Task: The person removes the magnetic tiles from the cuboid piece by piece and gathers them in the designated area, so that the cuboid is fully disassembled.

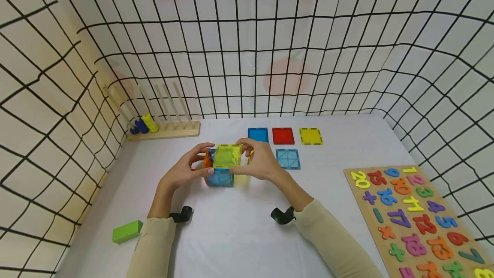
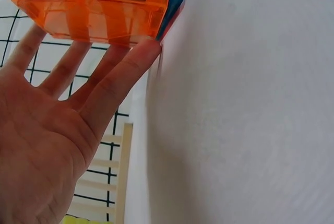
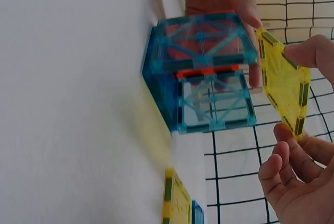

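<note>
A small box of magnetic tiles (image 1: 220, 178) stands on the white table. It has light blue tiles (image 3: 201, 44) on two sides, an orange tile (image 2: 94, 12) on the left and a dark blue tile at the base. My left hand (image 1: 187, 166) holds the box from its left side, thumb at the front, fingers reaching behind the orange tile. Just over the box's top, my right hand (image 1: 260, 160) pinches a clear yellow tile (image 1: 227, 156) between thumb and fingers. In the right wrist view one corner of this tile lies close to the left thumb.
Blue (image 1: 257, 134), red (image 1: 283, 136), yellow (image 1: 311, 136) and light blue (image 1: 287, 158) tiles lie behind and to the right. A peg stand (image 1: 166, 131) is back left, a green block (image 1: 127, 231) front left, a number board (image 1: 390, 243) right. Black netting (image 1: 239, 55) encloses the table.
</note>
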Demonstrator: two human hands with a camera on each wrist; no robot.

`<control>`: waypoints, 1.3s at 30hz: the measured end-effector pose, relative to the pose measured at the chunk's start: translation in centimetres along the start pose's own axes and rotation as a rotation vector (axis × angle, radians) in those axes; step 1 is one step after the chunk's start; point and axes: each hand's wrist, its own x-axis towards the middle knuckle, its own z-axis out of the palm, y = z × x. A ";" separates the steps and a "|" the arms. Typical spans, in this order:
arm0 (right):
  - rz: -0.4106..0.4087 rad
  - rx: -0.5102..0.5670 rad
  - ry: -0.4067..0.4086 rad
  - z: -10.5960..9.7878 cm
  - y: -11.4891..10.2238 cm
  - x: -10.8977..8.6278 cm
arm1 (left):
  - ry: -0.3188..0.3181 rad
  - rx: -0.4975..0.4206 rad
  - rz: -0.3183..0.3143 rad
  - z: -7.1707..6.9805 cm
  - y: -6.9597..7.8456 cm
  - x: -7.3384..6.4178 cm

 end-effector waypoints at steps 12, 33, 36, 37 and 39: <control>-0.050 -0.060 0.065 -5.1 2.8 -1.9 | -0.013 -0.002 0.002 -0.1 -0.1 0.0; 0.069 -0.229 0.070 -13.8 8.9 -5.9 | -0.013 -0.006 0.014 -0.1 -0.5 0.2; 0.079 -0.248 0.080 -14.9 9.7 -6.4 | -0.014 -0.002 0.021 -0.2 -0.6 0.2; 0.081 -0.255 0.082 -15.3 10.0 -6.6 | -0.015 -0.002 0.022 -0.2 -0.6 0.2; 0.088 -0.263 0.082 -16.0 10.5 -6.9 | -0.015 -0.004 0.022 -0.2 -0.6 0.2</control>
